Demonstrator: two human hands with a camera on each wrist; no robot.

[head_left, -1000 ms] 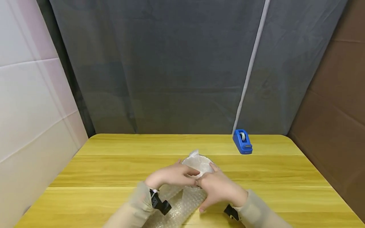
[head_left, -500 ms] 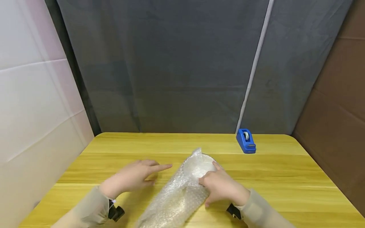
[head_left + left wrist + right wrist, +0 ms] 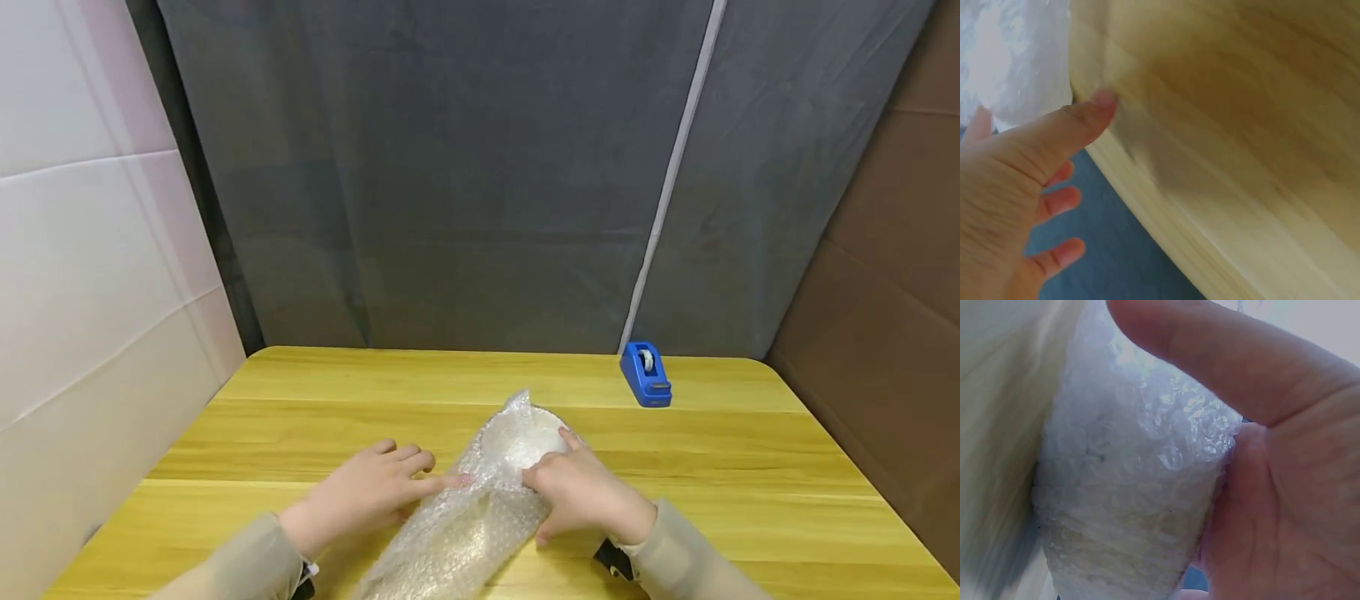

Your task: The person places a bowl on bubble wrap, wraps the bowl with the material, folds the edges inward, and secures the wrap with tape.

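A bundle of clear bubble wrap point(image 3: 457, 537) lies slantwise on the wooden table, its rounded far end point(image 3: 521, 437) whitish under the film. What is inside is hidden by the wrap. My right hand point(image 3: 588, 496) grips the bundle's right side near that end; the right wrist view has the thumb point(image 3: 1210, 356) lying across the bubble wrap point(image 3: 1129, 444). From the left, my left hand point(image 3: 367, 492) touches the wrap with an outstretched index finger, its other fingers loosely bent. In the left wrist view the bubble wrap point(image 3: 1016, 56) is beyond my left hand point(image 3: 1016, 169).
A blue tape dispenser point(image 3: 647, 375) with a roll in it stands at the table's back right. The wooden table point(image 3: 300, 425) ends at a dark grey curtain point(image 3: 480, 183), with a white sheet to the left and a brown one to the right.
My left hand has left the bundle's far end, swung out left, then come back to touch the wrap's left side. The wrap now spreads wider leftward. My right hand has stayed on the bundle.
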